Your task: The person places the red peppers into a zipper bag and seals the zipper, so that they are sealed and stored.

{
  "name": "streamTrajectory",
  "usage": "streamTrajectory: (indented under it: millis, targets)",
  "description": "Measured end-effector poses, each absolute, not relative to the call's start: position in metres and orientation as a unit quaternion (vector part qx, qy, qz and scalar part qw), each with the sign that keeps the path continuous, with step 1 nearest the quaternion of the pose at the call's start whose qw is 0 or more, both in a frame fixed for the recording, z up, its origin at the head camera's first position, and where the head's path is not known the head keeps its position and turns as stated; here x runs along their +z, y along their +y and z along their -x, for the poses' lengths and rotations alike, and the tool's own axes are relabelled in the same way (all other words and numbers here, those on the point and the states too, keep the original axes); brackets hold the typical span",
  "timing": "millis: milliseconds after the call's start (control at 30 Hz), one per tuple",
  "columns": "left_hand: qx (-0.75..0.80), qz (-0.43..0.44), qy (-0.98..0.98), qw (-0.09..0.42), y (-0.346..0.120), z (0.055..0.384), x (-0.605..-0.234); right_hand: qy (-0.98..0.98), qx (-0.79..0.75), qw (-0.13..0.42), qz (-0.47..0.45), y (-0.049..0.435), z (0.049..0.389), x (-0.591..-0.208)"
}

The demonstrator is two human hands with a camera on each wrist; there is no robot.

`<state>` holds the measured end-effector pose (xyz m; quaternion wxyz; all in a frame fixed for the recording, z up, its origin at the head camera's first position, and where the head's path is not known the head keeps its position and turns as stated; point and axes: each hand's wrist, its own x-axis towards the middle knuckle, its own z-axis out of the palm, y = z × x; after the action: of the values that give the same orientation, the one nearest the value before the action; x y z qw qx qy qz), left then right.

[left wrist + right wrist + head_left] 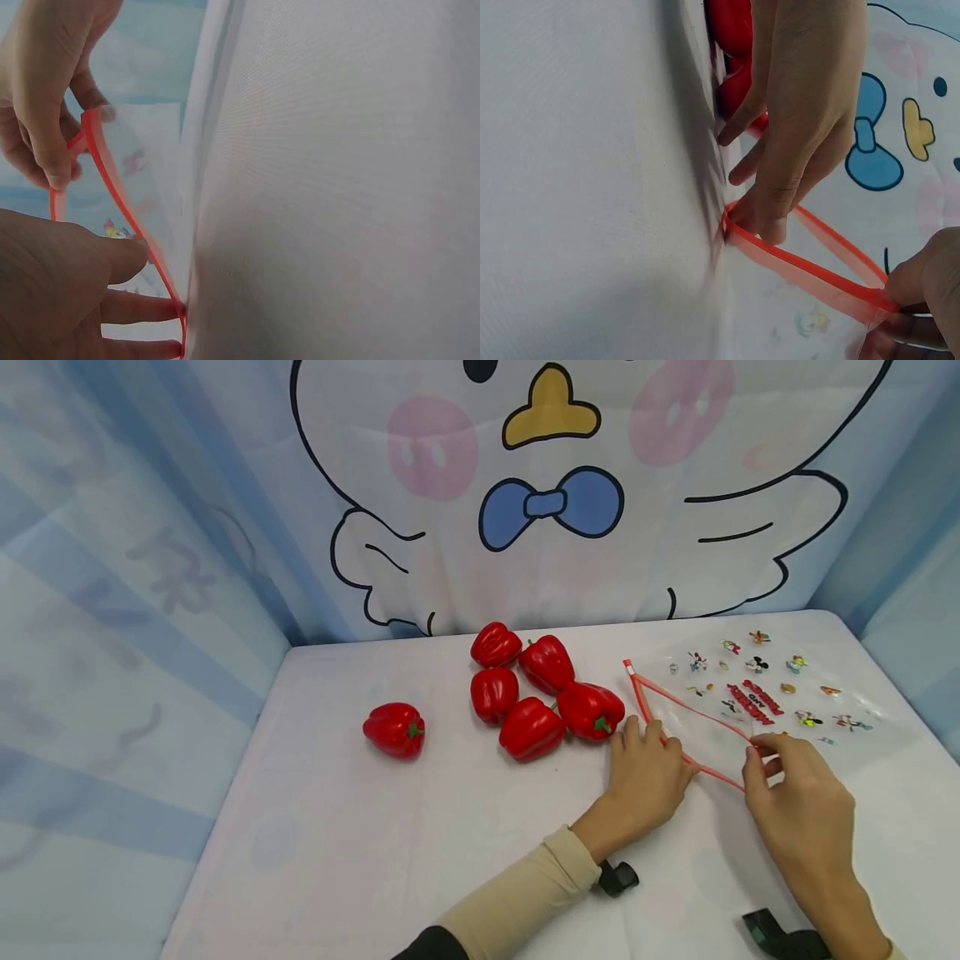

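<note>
A clear plastic zip bag [720, 706] with a red-edged mouth and small cartoon prints lies on the right of the table. Its mouth gapes toward me, the two red strips apart. My right hand [806, 802] pinches one strip and lifts it, as the left wrist view also shows. At the lower strip, my left hand [648, 772] holds the edge between thumb and fingers, low against the tabletop. Just beyond the left fingertips sits a red bell pepper [591, 710], in a cluster with several others. No pepper shows inside the bag.
One red bell pepper [395, 729] lies apart at the left. The white-covered table [360, 852] ends at a cartoon-printed curtain [547, 568] behind, with blue curtains at both sides. Black wrist devices [618, 878] sit by both wrists.
</note>
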<state>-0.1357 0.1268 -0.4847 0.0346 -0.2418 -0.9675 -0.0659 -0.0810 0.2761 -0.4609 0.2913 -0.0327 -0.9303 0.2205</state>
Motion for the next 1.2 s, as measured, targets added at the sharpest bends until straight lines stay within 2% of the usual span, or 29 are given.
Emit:
streamTrajectory:
  millis: [233,667,900,1200]
  targets:
    - [-0.077,0.256,-0.963,0.027,0.123,0.142,-0.485,-0.917,0.236,0.321,0.027,0.275,0.080,-0.460]
    - [-0.107,0.303,-0.947,0.020,0.102,0.140,-0.464,-0.920,0.237,0.311,0.023,0.273,0.083,-0.462]
    - [-0.132,0.292,-0.945,0.064,0.067,0.134,-0.447,-0.925,0.236,0.297,0.032,0.272,0.086,-0.462]
    - [-0.213,0.178,-0.950,0.145,0.021,0.126,-0.445,-0.923,0.235,0.301,0.043,0.272,0.086,-0.459]
